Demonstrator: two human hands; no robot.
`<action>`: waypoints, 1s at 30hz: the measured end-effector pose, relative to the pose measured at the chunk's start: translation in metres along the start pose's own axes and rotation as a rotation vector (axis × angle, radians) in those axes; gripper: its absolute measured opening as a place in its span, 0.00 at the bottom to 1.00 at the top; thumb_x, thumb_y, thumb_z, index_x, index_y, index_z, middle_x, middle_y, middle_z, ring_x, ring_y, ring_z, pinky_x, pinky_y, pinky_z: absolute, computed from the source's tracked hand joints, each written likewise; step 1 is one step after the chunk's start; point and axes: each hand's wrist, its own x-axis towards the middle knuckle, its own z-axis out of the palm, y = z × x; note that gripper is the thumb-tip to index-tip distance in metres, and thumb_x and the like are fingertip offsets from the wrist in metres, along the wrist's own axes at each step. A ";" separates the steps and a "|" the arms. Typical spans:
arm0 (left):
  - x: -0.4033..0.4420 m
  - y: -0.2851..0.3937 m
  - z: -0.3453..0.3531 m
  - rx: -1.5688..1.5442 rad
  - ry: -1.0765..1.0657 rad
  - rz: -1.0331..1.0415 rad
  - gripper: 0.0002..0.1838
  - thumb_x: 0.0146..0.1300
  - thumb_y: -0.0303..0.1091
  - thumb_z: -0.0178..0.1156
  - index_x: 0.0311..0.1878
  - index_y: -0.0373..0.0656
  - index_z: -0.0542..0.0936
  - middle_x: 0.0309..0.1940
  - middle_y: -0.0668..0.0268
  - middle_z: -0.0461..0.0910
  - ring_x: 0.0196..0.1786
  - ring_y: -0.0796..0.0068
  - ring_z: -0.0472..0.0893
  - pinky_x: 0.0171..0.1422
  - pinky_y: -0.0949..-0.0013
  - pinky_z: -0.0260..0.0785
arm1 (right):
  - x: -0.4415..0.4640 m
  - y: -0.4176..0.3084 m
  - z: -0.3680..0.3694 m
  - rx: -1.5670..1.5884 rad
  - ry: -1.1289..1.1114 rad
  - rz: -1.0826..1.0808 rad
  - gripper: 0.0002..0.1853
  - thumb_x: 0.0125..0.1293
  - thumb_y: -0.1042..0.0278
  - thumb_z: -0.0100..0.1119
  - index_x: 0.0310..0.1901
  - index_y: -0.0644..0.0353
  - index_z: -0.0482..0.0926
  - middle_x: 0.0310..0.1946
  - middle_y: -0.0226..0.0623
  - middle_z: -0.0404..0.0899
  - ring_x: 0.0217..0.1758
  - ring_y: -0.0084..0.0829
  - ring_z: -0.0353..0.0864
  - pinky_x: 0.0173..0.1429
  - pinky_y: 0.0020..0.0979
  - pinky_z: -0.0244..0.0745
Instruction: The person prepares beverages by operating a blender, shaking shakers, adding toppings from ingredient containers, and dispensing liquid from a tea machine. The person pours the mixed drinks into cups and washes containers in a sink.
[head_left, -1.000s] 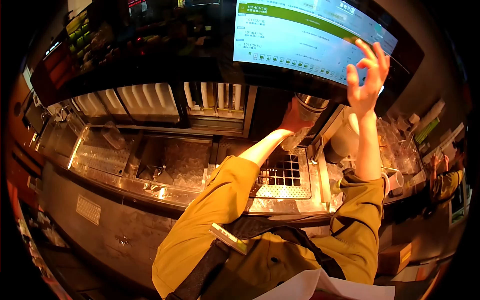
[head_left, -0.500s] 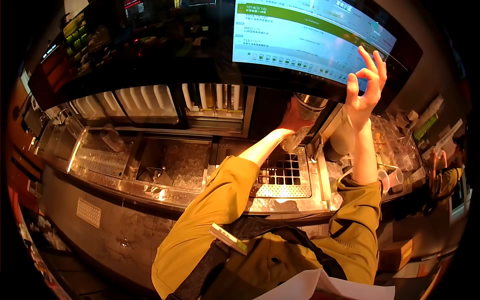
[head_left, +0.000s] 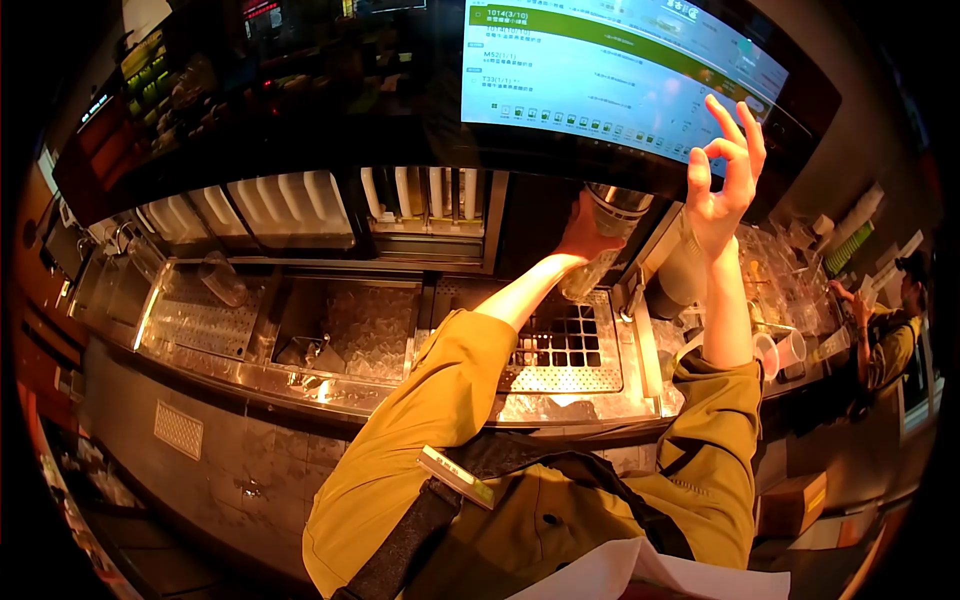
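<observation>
My left hand point(head_left: 585, 232) is wrapped round a clear, shaker-like vessel point(head_left: 597, 272) with a shiny metallic band near its top. It is below the screen's lower edge, above the drain grate point(head_left: 560, 350), and its upper end is partly hidden by the dark housing. My right hand point(head_left: 722, 190) is raised in front of the lit touchscreen point(head_left: 600, 75), fingers bent and apart, with nothing in it. Whether a fingertip touches the glass I cannot tell.
An ice bin point(head_left: 370, 325) is left of the grate, and a clear jug point(head_left: 224, 280) lies on the perforated tray point(head_left: 195, 315). White-handled containers point(head_left: 290, 205) line the back. Clear cups point(head_left: 790, 348) are beside my right forearm. A co-worker point(head_left: 890, 340) stands far right.
My right hand has shifted slightly left and down over the screen. My left hand keeps its grip on the clear vessel. The co-worker at far right has come further into view.
</observation>
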 end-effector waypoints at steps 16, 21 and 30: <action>0.001 -0.006 0.000 0.001 0.037 0.082 0.51 0.32 0.38 0.73 0.60 0.45 0.51 0.55 0.46 0.59 0.60 0.45 0.60 0.62 0.53 0.57 | -0.207 -0.104 -0.027 0.322 -0.456 0.425 0.03 0.46 0.73 0.56 0.25 0.58 0.73 0.32 0.35 0.79 0.43 0.40 0.76 0.62 0.49 0.58; 0.007 -0.020 0.001 -0.020 0.004 0.124 0.53 0.33 0.37 0.74 0.62 0.46 0.50 0.57 0.46 0.58 0.61 0.46 0.60 0.63 0.54 0.56 | -0.346 -0.157 -0.055 0.162 -0.840 0.725 0.21 0.54 0.62 0.59 0.48 0.63 0.70 0.56 0.47 0.66 0.61 0.48 0.61 0.66 0.49 0.49; 0.002 -0.004 -0.012 -0.163 -0.122 0.123 0.49 0.35 0.31 0.74 0.60 0.37 0.53 0.56 0.52 0.63 0.61 0.59 0.63 0.65 0.63 0.55 | -0.389 -0.182 -0.072 -0.028 -0.729 0.947 0.29 0.55 0.64 0.59 0.57 0.66 0.63 0.62 0.51 0.58 0.64 0.49 0.57 0.66 0.44 0.51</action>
